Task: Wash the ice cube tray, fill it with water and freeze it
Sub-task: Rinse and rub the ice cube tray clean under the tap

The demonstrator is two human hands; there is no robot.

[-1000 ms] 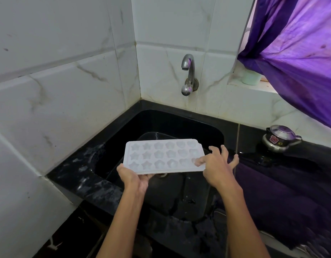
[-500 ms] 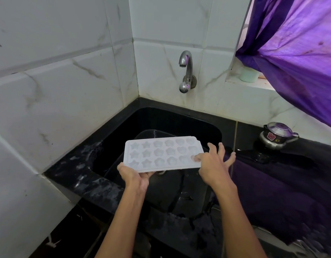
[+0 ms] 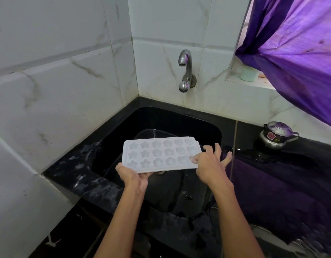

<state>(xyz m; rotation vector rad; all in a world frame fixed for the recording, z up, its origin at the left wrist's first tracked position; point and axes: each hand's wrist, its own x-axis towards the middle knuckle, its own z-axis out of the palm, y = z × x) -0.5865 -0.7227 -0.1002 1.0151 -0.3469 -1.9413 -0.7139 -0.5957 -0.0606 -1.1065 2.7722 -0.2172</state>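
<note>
A white ice cube tray point(image 3: 161, 155) with star and flower shaped cells is held level over the black sink point(image 3: 207, 127). My left hand point(image 3: 132, 176) grips its near left corner from below. My right hand point(image 3: 210, 162) is at the tray's right end, thumb pressing into a cell at the near right corner, the other fingers spread apart. The steel tap point(image 3: 185, 71) sticks out of the tiled wall above the sink, and no water runs from it.
A black counter point(image 3: 71, 172) rims the sink. A small steel pot with a lid point(image 3: 277, 135) stands on the counter at the right. A purple curtain point(image 3: 300, 53) hangs over the window sill, where a pale green cup point(image 3: 249, 74) sits. White tiled walls close in the left and back.
Both hands and the tray have stayed almost still over the sink. The right hand's fingers have shifted slightly at the tray's right end.
</note>
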